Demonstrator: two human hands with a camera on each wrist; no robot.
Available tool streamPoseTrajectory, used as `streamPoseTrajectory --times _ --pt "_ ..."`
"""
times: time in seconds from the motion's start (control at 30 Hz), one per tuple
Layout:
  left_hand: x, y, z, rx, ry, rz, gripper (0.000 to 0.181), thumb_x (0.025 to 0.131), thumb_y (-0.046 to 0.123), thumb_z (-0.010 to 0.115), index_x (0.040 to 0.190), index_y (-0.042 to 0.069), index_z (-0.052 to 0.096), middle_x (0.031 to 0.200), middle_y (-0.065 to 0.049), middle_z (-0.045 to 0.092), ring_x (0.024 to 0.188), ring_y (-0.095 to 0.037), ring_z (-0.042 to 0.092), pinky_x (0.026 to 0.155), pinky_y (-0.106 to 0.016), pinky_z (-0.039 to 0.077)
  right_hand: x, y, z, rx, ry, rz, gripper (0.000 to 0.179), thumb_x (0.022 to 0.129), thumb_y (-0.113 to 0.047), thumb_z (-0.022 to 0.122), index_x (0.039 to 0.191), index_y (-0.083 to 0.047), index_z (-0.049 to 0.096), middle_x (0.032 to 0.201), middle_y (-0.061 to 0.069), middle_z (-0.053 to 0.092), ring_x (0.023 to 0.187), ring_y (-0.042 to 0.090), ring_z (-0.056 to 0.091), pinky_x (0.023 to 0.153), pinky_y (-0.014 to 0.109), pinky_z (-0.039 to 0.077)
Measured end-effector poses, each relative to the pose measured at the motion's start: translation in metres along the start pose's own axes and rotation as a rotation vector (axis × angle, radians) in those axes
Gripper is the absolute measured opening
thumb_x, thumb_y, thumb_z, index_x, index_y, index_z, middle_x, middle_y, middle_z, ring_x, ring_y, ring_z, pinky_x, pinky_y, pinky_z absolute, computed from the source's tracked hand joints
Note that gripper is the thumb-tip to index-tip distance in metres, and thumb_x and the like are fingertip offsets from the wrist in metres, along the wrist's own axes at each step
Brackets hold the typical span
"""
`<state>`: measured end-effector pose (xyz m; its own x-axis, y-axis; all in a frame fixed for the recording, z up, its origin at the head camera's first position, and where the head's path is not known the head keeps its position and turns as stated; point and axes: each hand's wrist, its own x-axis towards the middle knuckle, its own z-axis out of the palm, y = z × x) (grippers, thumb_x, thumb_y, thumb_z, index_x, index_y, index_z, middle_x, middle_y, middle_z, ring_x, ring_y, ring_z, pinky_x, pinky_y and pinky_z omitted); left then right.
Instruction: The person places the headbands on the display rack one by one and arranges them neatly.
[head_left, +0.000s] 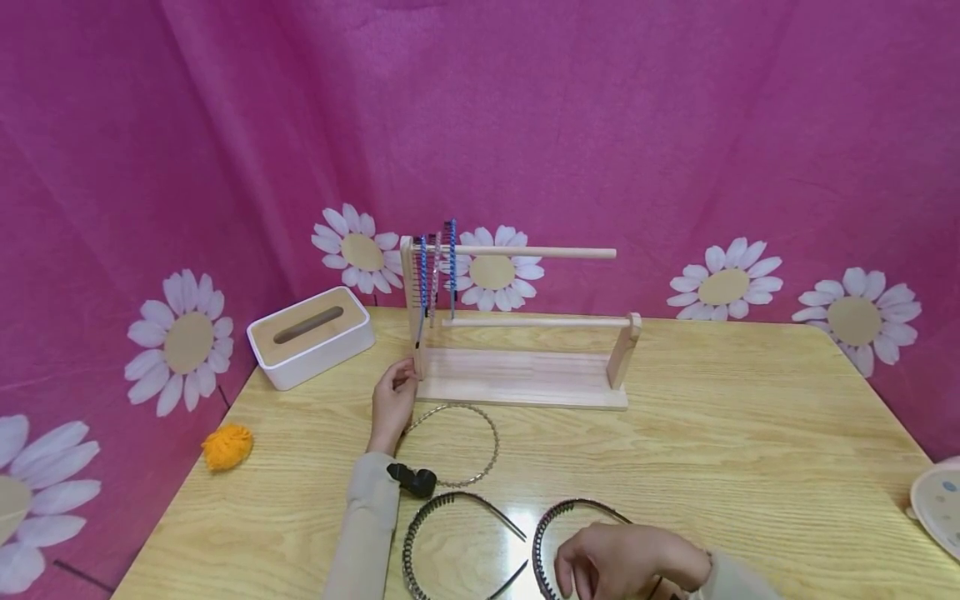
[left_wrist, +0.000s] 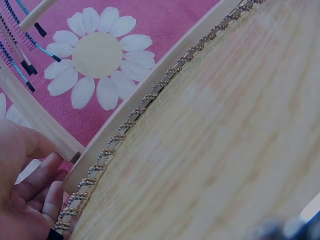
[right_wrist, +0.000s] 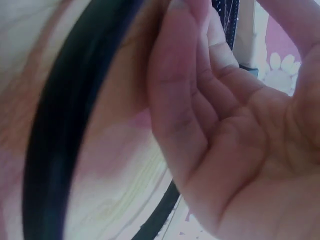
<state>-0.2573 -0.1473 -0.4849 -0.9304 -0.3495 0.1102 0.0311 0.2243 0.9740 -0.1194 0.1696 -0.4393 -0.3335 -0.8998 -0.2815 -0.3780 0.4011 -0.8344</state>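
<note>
My left hand (head_left: 393, 404) grips the foot of the left upright of a wooden rack (head_left: 525, 392); the left wrist view shows its thumb and fingers at the post (left_wrist: 42, 117). Several beaded headbands (head_left: 452, 267), blue and pinkish, hang at the left of the rack's upper bar. Beside the left wrist, a gold beaded headband (head_left: 497, 446) lies on the table. My right hand (head_left: 618, 558) hovers over a black toothed headband (head_left: 537, 546), fingers loosely bent, with nothing seen in them. Another black headband (head_left: 408, 554) lies left of it.
A white tissue box (head_left: 311, 367) with a wooden lid stands left of the rack. An orange yarn ball (head_left: 227, 447) lies near the table's left edge. At the far right is part of a pale round object (head_left: 941, 504). A pink flowered cloth (head_left: 570, 125) hangs behind the table.
</note>
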Motion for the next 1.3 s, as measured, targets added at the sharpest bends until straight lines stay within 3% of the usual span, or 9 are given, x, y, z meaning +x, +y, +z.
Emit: streamPoseTrajectory --times 0.1,0.27,0.5,0.67,0.77,0.97,1.1,1.17,1.3 --pt "0.000 0.000 0.000 -0.008 -0.006 -0.002 0.032 0.089 0.000 0.052 0.119 -0.002 0.064 0.105 -0.020 0.065 0.092 -0.015 0.058 0.080 -0.016 0.043 0.000 -0.003 0.004 -0.125 0.038 0.017 0.021 0.074 0.001 0.075 0.089 -0.010 0.065 0.069 -0.003 0.066 0.064 -0.015 0.049 0.059 0.011 0.048" --pt "0.001 -0.001 0.001 -0.015 -0.011 -0.009 0.032 0.090 0.000 0.052 0.119 -0.002 0.064 0.103 -0.018 0.065 0.091 -0.014 0.057 0.079 -0.014 0.043 -0.001 -0.006 0.006 -0.145 0.083 0.018 0.019 0.074 -0.002 0.076 0.088 -0.009 0.065 0.068 -0.003 0.067 0.063 -0.015 0.049 0.058 0.011 0.047" --pt "0.001 -0.001 0.001 -0.013 -0.004 -0.006 0.031 0.089 0.000 0.053 0.118 -0.003 0.065 0.101 -0.017 0.065 0.088 -0.010 0.056 0.078 -0.015 0.044 -0.003 -0.006 -0.003 0.148 0.171 0.022 0.020 0.079 0.002 0.068 0.099 0.004 0.068 0.070 0.012 0.066 0.062 -0.009 0.050 0.058 0.014 0.047" --pt "0.002 -0.001 0.000 -0.012 -0.012 -0.022 0.033 0.090 0.001 0.052 0.120 -0.001 0.064 0.103 -0.015 0.065 0.086 -0.006 0.054 0.078 -0.015 0.043 -0.010 -0.004 -0.013 0.173 0.278 -0.067 0.026 0.081 0.004 0.062 0.106 0.011 0.066 0.075 0.019 0.064 0.067 -0.007 0.051 0.056 0.015 0.046" --pt "0.002 -0.001 0.000 -0.012 -0.010 -0.022 0.032 0.090 0.002 0.053 0.120 -0.001 0.064 0.103 -0.015 0.065 0.086 -0.006 0.053 0.079 -0.016 0.043 -0.017 -0.005 -0.020 0.211 0.365 -0.066 0.032 0.083 0.004 0.057 0.112 0.015 0.062 0.084 0.017 0.067 0.075 -0.005 0.056 0.060 0.017 0.048" --pt "0.002 0.000 0.001 -0.008 -0.006 -0.021 0.032 0.089 0.001 0.053 0.119 -0.001 0.064 0.101 -0.014 0.065 0.088 -0.009 0.055 0.081 -0.019 0.044 -0.035 -0.005 -0.038 0.380 0.533 0.006 0.041 0.096 -0.006 0.053 0.128 0.019 0.049 0.100 -0.003 0.070 0.086 0.001 0.063 0.067 0.019 0.051" --pt "0.002 0.001 0.000 -0.004 -0.006 -0.026 0.033 0.089 0.001 0.052 0.120 0.000 0.064 0.102 -0.014 0.065 0.088 -0.009 0.054 0.082 -0.020 0.044 -0.046 -0.001 -0.049 0.437 0.670 0.094 0.045 0.100 -0.016 0.053 0.134 0.013 0.049 0.106 -0.015 0.067 0.093 -0.001 0.060 0.078 0.019 0.052" --pt "0.002 0.001 0.000 -0.012 -0.007 -0.025 0.033 0.089 0.001 0.052 0.120 -0.001 0.064 0.102 -0.015 0.064 0.088 -0.009 0.054 0.082 -0.019 0.044 -0.051 0.004 -0.053 0.512 0.735 0.110 0.037 0.101 -0.017 0.052 0.132 0.001 0.057 0.107 -0.016 0.066 0.095 -0.001 0.058 0.081 0.019 0.052" --pt "0.001 0.001 0.001 -0.019 -0.008 -0.016 0.033 0.089 0.000 0.053 0.119 -0.002 0.064 0.101 -0.016 0.065 0.087 -0.009 0.055 0.079 -0.017 0.043 -0.059 0.015 -0.058 0.686 0.810 0.020 0.027 0.102 -0.011 0.047 0.116 -0.023 0.066 0.101 -0.015 0.065 0.089 -0.001 0.057 0.077 0.017 0.051"
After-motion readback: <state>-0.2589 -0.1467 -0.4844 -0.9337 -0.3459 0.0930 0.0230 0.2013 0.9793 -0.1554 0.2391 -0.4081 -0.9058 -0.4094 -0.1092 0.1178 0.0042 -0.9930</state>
